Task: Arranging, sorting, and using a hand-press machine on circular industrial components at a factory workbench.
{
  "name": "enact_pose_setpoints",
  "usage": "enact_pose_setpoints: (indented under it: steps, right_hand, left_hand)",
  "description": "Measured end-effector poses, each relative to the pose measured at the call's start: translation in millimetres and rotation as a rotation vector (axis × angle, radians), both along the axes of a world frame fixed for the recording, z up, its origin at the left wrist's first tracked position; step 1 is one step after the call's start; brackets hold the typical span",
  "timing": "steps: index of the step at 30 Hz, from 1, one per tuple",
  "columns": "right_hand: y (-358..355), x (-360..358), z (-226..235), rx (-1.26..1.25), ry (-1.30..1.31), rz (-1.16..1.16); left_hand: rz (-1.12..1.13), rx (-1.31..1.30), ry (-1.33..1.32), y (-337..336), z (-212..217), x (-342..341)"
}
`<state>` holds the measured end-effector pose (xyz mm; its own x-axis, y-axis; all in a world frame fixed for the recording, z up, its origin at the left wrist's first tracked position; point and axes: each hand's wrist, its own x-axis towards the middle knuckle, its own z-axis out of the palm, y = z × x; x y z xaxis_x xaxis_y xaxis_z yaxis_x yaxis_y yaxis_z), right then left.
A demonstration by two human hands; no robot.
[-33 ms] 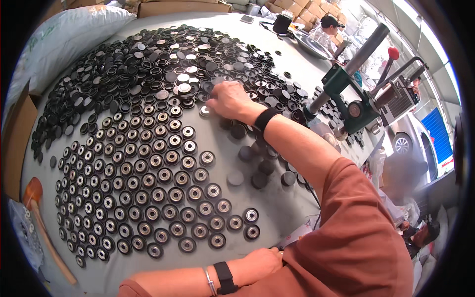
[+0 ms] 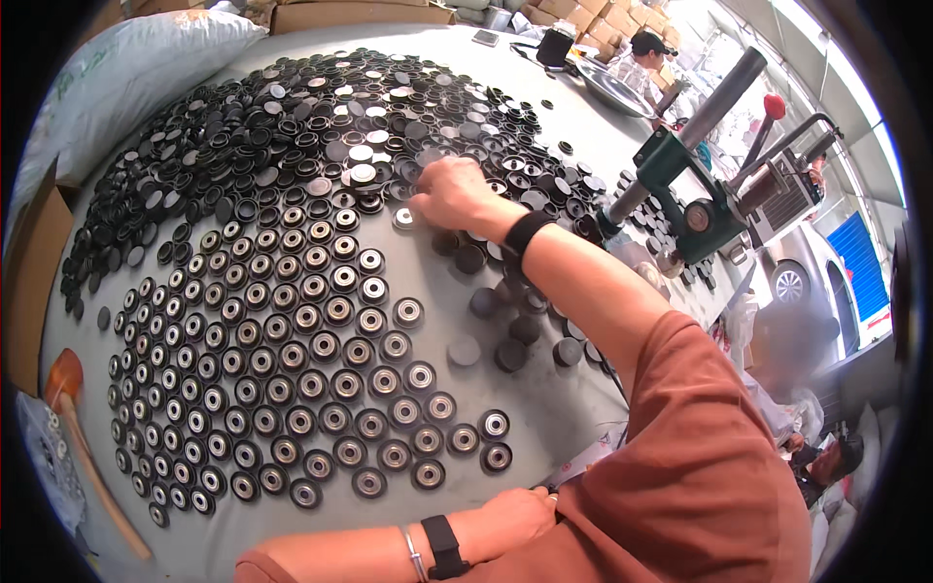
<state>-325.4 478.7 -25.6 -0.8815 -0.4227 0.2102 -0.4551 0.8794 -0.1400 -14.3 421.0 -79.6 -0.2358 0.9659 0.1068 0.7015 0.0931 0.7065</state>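
My right hand [image 2: 452, 192] reaches over the near edge of a heap of round black plastic caps [image 2: 292, 126]. Its fingers are curled down and drawn together; whatever they pinch is hidden. Beside the fingertips lies a pale disc [image 2: 404, 218]. My left hand [image 2: 520, 513] rests low at the table's front edge, against my shirt, with its fingers mostly out of sight. To the left of both hands, many black rings with metal bearings in them [image 2: 293, 358] lie flat in slanting rows. Loose black caps [image 2: 511, 354] are scattered under my right forearm.
A green hand press [image 2: 671, 175] with a red-knobbed lever stands at the right. A mallet [image 2: 87, 447] lies along the left side by a cardboard box [image 2: 44, 272]. A big white sack [image 2: 146, 83] sits far left. Another person [image 2: 646, 53] is at the far right.
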Motion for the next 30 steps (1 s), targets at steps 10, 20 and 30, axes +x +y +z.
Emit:
enact_pose_setpoints:
  steps: [10, 20, 30]
  right_hand:
    - [-9, -6, -3, 0.041, 0.019, 0.281]
    - [-6, 12, 25, -0.524, -0.695, -0.025]
    - [-8, 13, 22, -0.553, -0.815, -0.213]
  left_hand:
    - [0.018, 0.015, -0.028, 3, -8, 4]
    - [0.022, 0.047, 0.208, 3, -10, 6]
    - [0.083, 0.073, 0.012, 5, -11, 8]
